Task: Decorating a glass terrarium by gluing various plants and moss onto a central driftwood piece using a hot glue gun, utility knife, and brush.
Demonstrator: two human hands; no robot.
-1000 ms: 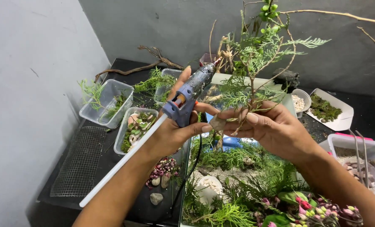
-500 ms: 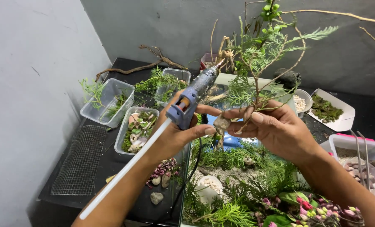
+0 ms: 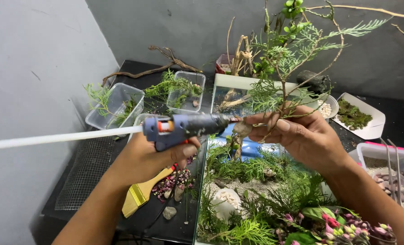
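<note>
Over a black tabletop's glass tank, the left hand grips a glue gun lying level, nozzle pointing right, touching the leafy twig pinched upright by the right hand

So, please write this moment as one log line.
left hand: holds glue gun | right hand: holds twig | nozzle at twig base | above glass tank

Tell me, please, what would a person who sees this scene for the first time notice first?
First, the blue glue gun in the left hand at the centre, with a long white glue stick running out to the left edge. Its nozzle meets a small stone and a leafy green twig held up by the right hand. Below them, a glass tank is crowded with green fronds, pale sand and pink flowers.
</note>
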